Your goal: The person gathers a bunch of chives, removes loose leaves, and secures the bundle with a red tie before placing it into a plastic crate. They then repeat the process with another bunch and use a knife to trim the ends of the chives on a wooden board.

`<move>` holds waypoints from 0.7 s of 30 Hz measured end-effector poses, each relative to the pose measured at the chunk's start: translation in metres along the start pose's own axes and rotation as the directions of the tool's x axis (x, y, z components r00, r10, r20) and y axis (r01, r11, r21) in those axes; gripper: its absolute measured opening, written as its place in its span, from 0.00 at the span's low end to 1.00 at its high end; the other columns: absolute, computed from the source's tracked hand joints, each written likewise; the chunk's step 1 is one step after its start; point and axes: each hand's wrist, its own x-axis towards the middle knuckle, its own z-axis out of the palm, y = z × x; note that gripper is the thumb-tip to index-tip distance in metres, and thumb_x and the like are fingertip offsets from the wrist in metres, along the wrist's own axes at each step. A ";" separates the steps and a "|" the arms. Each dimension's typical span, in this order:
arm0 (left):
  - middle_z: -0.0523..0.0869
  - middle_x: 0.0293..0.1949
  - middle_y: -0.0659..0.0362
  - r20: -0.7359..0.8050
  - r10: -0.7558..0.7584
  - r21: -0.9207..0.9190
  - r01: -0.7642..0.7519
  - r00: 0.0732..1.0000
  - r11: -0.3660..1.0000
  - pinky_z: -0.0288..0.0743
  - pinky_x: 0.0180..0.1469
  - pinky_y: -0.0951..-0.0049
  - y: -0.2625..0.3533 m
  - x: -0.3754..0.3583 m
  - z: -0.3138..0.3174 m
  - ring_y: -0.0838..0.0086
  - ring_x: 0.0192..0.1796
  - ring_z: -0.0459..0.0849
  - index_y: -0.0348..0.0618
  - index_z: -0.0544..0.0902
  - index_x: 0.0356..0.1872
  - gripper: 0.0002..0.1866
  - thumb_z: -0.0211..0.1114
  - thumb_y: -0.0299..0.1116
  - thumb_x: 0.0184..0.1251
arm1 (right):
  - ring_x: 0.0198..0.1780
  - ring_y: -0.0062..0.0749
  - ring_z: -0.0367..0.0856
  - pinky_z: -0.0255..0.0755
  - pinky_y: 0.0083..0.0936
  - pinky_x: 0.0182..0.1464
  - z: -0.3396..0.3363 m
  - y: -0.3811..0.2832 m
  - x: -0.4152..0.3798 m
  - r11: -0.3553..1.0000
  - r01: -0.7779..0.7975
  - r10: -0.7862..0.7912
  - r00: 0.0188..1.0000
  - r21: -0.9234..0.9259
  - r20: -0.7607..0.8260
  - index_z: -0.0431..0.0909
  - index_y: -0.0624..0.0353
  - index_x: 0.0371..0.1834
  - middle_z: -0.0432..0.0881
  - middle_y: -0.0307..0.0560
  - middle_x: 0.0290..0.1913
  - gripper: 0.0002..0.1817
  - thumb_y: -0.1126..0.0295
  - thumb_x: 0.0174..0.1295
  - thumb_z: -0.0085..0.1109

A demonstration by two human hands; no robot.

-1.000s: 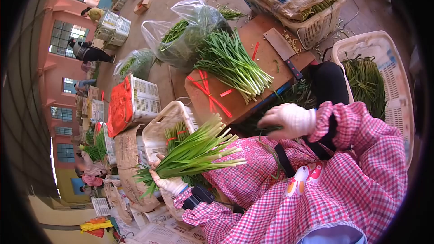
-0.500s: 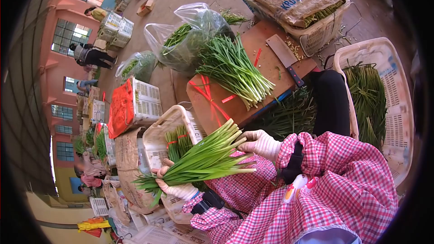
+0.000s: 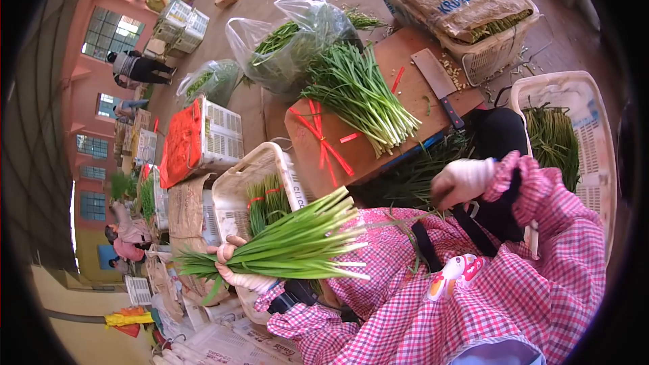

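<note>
Beside a crate draped in crinkled red plastic, the person's left hand grasps a fanned bundle of flat, glossy leaves above a checked apron, the pale stalk ends pointing right. A firm but gentle grip near the leafy end would spare the tender blades; level stalk ends and stray leaves drawn out singly would keep the bundle neat. Behind it, red-banded bunches stand in a slatted plastic basket. Farther right, crossed red strips, a loose green heap and a broad rectangular cleaver lie on a smooth brown board. The right hand, wrapped in pale cloth, curls above the lap by a thin strand; whether it pinches the strand cannot be told.
</note>
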 end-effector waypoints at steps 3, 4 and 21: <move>0.70 0.26 0.70 0.020 -0.001 0.056 0.000 1.000 0.998 0.68 0.63 0.71 0.005 0.000 0.002 0.84 0.33 0.72 0.48 0.71 0.57 0.19 0.57 0.34 0.66 | 0.31 0.42 0.83 0.77 0.38 0.35 -0.016 -0.024 -0.020 0.462 -0.347 0.428 0.893 -0.816 -0.137 0.82 0.50 0.34 0.83 0.45 0.28 0.09 0.60 0.53 0.60; 0.72 0.26 0.70 0.034 -0.013 0.079 0.010 0.999 0.997 0.69 0.61 0.72 0.004 0.000 0.005 0.83 0.33 0.72 0.48 0.72 0.56 0.17 0.57 0.35 0.66 | 0.31 0.42 0.83 0.77 0.38 0.35 -0.013 -0.030 -0.016 0.463 -0.345 0.425 0.895 -0.816 -0.137 0.82 0.50 0.34 0.83 0.45 0.28 0.09 0.60 0.53 0.60; 0.76 0.27 0.68 0.168 -0.221 -0.061 0.234 0.961 0.970 0.68 0.65 0.62 -0.027 -0.018 0.037 0.79 0.36 0.76 0.45 0.73 0.55 0.18 0.59 0.31 0.64 | 0.28 0.48 0.81 0.75 0.38 0.33 0.042 -0.082 0.098 0.978 0.154 -0.206 0.765 -0.138 -0.609 0.81 0.52 0.37 0.80 0.50 0.26 0.10 0.64 0.53 0.63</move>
